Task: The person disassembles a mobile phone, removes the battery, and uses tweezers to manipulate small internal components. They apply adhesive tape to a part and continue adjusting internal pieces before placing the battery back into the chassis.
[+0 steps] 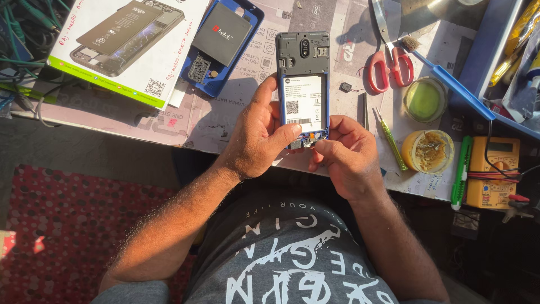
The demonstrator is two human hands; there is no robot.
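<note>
An opened phone [303, 79] with its back cover off lies upright in my hands over the table's near edge. Its grey upper frame, white battery label and blue lower circuit board are exposed. My left hand [257, 135] grips the phone's left side, thumb resting near the bottom of the battery. My right hand [346, 152] pinches at the lower right corner, fingertips on the small circuit board. What the right fingertips hold is too small to make out.
A blue back cover [246, 50] with a black battery [221, 34] on it lies beyond my left hand, next to a white phone-part box [121, 45]. Red scissors [388, 67], a blue brush [450, 81], a green screwdriver [391, 138], two round tins [427, 151] and a yellow multimeter [495, 169] sit at right.
</note>
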